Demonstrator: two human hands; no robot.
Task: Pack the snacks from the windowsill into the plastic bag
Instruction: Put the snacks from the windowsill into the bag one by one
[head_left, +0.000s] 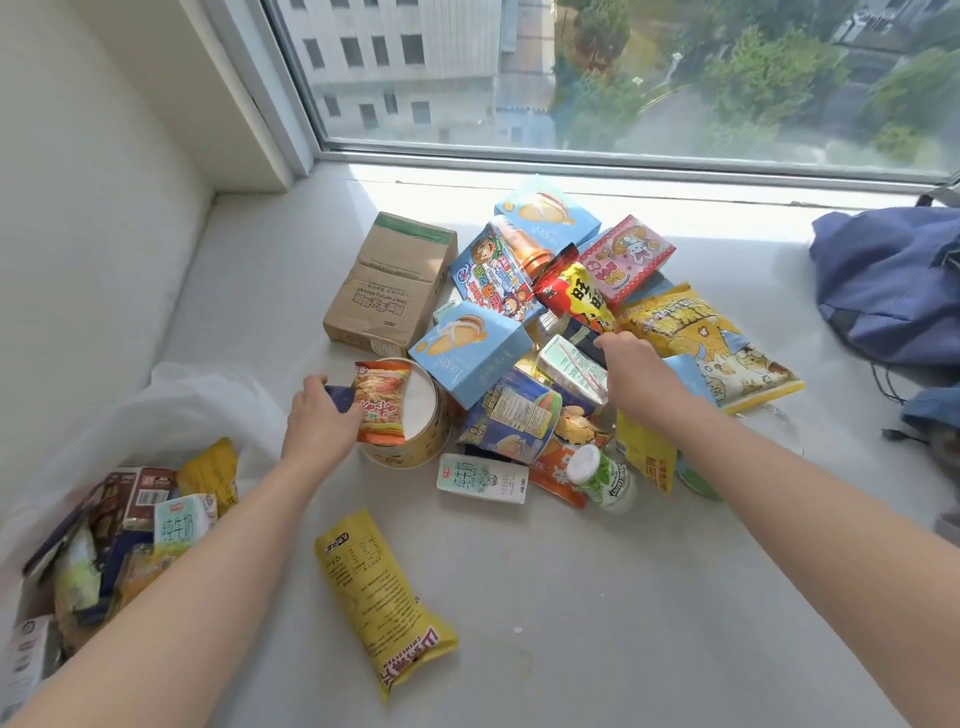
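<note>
Just below and to the left of the left hand (322, 415), the translucent white plastic bag (171, 400) is lying open on the pale windowsill (519, 597). It is already holding a good share: a green-and-white milk carton (179, 522), brown wrapped bars (140, 493), a crinkled yellow packet (213, 473) and more underneath. The packing looks to be running at under half done.

The left hand is pinching a small orange crisp packet (382, 402), with a dark blue wrapper (337, 397) tucked against its fingers, over a round paper tub (415, 431).

The right hand (631, 364) is reaching into the heap with fingers curled downward; whether they are gripping anything cannot be told.

Around and beyond that hand, most snacks are waiting to be packed:
- pale blue cardboard boxes (467, 353)
- a pink box (626, 260)
- a red foil packet (571, 296)
- a large yellow popcorn bag (701, 343)

Nearer than both hands, a white milk carton (483, 478), a white plastic bottle (602, 478) and a long yellow packet (379, 597) are lying loose.
</note>
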